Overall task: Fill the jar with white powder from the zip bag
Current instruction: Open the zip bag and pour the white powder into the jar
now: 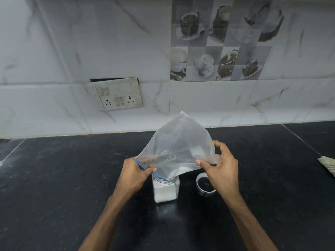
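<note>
A clear zip bag (pixel 178 144) with a blue zip strip is held tipped, its mouth down over the open top of a square clear jar (pixel 165 190). The jar stands on the black counter and is mostly full of white powder. A little white powder lies in the lower fold of the bag. My left hand (pixel 135 173) grips the bag at its zip end, right above the jar's mouth. My right hand (pixel 222 167) holds the bag's raised side edge, thumb on the front face.
The jar's round metal lid (pixel 205 185) lies upside down on the counter just right of the jar, partly under my right hand. A folded cloth (pixel 328 164) sits at the right edge. A switch and socket plate (pixel 117 94) hangs on the marble-tiled wall behind.
</note>
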`<action>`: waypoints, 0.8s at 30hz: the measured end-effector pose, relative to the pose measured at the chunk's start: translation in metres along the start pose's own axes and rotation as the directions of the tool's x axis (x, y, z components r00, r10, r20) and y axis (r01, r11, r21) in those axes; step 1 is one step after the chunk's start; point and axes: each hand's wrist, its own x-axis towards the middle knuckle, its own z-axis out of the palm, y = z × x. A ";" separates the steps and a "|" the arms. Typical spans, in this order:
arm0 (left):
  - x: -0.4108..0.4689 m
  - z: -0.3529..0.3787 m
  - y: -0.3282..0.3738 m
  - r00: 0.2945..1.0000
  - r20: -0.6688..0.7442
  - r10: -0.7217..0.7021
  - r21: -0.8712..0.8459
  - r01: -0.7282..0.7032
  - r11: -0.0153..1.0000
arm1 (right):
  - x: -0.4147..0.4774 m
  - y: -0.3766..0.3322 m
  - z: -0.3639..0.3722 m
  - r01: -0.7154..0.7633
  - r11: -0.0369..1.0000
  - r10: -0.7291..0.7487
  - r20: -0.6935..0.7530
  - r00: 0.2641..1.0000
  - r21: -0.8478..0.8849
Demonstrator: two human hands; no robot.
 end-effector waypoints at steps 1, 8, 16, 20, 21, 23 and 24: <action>0.000 0.000 0.000 1.000 -0.002 -0.002 -0.001 0.002 1.000 | 0.000 0.000 0.000 -0.002 1.000 0.002 -0.004 1.000 0.001; 0.002 0.000 0.000 1.000 0.007 0.005 -0.006 -0.005 1.000 | 0.000 0.000 0.000 0.002 1.000 -0.002 0.027 1.000 0.007; 0.003 -0.001 0.001 1.000 -0.003 0.004 0.000 -0.004 1.000 | 0.006 -0.007 -0.008 -0.012 1.000 0.014 0.067 0.998 -0.028; 0.003 -0.001 0.004 1.000 -0.001 0.009 -0.005 -0.009 1.000 | 0.007 -0.012 -0.008 0.017 0.996 -0.013 0.054 0.998 -0.089; 0.003 -0.001 0.004 1.000 -0.002 0.006 -0.006 -0.006 1.000 | 0.007 -0.014 -0.007 0.016 0.996 -0.013 0.039 0.999 -0.088; 0.004 -0.001 0.004 1.000 -0.012 0.008 -0.005 -0.008 1.000 | 0.007 -0.016 -0.007 0.013 0.997 -0.012 0.011 1.000 -0.071; 0.004 -0.001 0.004 1.000 -0.020 0.013 -0.008 -0.013 1.000 | 0.007 -0.016 -0.007 0.014 0.998 -0.014 0.003 1.000 -0.066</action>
